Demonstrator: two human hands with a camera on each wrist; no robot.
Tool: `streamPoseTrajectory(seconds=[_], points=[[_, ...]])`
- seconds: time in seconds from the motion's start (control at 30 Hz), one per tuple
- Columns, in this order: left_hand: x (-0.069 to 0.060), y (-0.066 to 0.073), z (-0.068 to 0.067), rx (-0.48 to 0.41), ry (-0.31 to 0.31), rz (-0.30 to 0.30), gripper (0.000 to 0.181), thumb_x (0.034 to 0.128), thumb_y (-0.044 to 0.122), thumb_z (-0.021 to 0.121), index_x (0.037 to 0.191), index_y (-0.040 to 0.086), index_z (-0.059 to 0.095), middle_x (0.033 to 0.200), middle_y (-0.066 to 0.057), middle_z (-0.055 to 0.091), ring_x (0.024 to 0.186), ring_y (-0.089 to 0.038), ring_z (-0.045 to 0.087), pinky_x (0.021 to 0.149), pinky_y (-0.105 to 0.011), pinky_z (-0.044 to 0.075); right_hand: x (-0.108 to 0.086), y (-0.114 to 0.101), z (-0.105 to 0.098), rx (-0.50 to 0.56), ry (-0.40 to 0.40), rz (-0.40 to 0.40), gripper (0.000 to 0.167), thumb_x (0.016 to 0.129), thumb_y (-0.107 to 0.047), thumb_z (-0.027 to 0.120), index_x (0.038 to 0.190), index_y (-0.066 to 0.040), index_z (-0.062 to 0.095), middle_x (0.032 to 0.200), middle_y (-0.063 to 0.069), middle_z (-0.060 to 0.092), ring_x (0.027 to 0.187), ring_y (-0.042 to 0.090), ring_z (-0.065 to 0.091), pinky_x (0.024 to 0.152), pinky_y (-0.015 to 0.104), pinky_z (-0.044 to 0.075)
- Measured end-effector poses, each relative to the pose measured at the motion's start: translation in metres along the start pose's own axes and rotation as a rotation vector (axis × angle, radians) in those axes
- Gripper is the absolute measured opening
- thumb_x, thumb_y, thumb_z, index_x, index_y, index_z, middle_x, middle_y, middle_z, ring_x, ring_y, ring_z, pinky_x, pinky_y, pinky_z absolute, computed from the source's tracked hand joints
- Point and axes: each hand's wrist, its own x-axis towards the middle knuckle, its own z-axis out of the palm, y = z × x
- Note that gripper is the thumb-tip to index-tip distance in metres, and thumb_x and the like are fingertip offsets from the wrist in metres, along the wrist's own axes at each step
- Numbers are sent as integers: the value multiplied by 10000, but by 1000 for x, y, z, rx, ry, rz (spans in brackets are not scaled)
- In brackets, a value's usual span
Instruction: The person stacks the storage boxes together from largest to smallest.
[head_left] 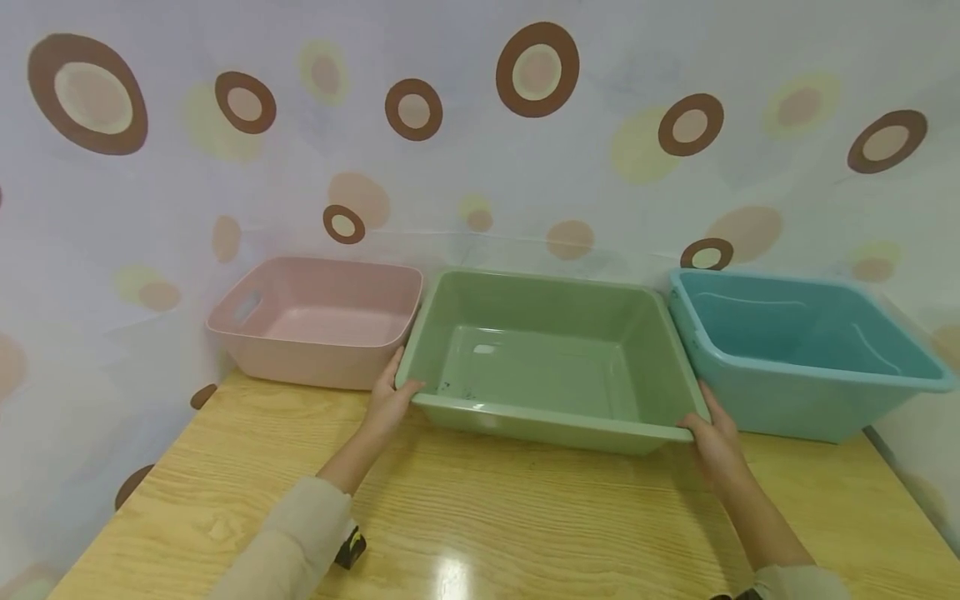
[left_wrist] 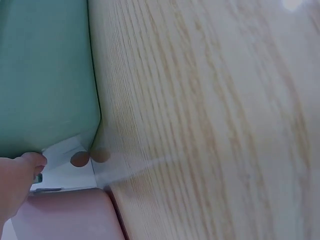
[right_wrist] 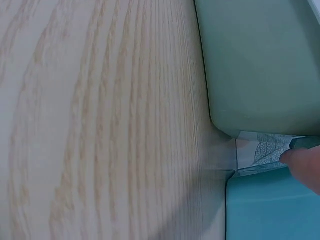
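A large green plastic basin (head_left: 525, 421) stands in the middle of the wooden table, and I hold it by its two near corners. My left hand (head_left: 385, 410) grips the left corner, thumb over the rim and fingers along the outer side. At the right corner my right hand (head_left: 718, 443) grips in the same way, its fingers between this basin and a blue tub (head_left: 780, 404). In the left wrist view the left hand (left_wrist: 16, 181) is partly cut off beside the basin's wall (left_wrist: 45, 75). Only part of the right hand (right_wrist: 306, 167) appears in the right wrist view.
Close on the left sits a pink basin (head_left: 300, 360) with a handle slot. The blue tub stands close on the right. A wall with a pattern of ovals (head_left: 465, 167) rises behind all three. Wooden tabletop (head_left: 510, 517) stretches in front of them.
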Motion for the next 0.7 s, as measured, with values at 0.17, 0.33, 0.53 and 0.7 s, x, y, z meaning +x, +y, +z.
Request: streamPoseTrajectory(seconds=[0.17, 0.33, 0.53, 0.7], points=[[1, 0, -1, -10, -16, 6, 762, 834, 11, 462, 1487, 25, 69, 1551, -191, 86, 1408, -373, 154, 1150, -461, 179, 0, 0, 0, -30, -9, -46, 826, 856, 16, 383, 1484, -239, -90, 1553, 112, -147, 962, -57, 388, 544, 131, 368], [2, 1, -1, -29, -15, 17, 785, 799, -12, 443, 1489, 34, 73, 1548, -199, 99, 1402, -382, 165, 1148, -476, 181, 2, 0, 1, 28, -20, -50, 832, 848, 41, 362, 1489, -265, -71, 1561, 128, -91, 611, -57, 460, 455, 127, 317], [4, -1, 0, -51, -26, 22, 803, 770, -31, 427, 1490, 32, 77, 1545, -200, 114, 1400, -376, 169, 1146, -481, 185, 2, 1, 1, 95, -13, -30, 842, 837, 56, 358, 1491, -280, -52, 1513, 32, 98, 642, -62, 429, 460, 121, 316], [4, -3, 1, -49, -22, 23, 817, 752, -32, 431, 1488, 28, 83, 1541, -208, 124, 1396, -385, 176, 1144, -486, 188, 3, 1, 1, 100, -11, -32, 845, 825, 63, 347, 1492, -274, -48, 1516, 34, 76, 694, -58, 444, 453, 121, 304]])
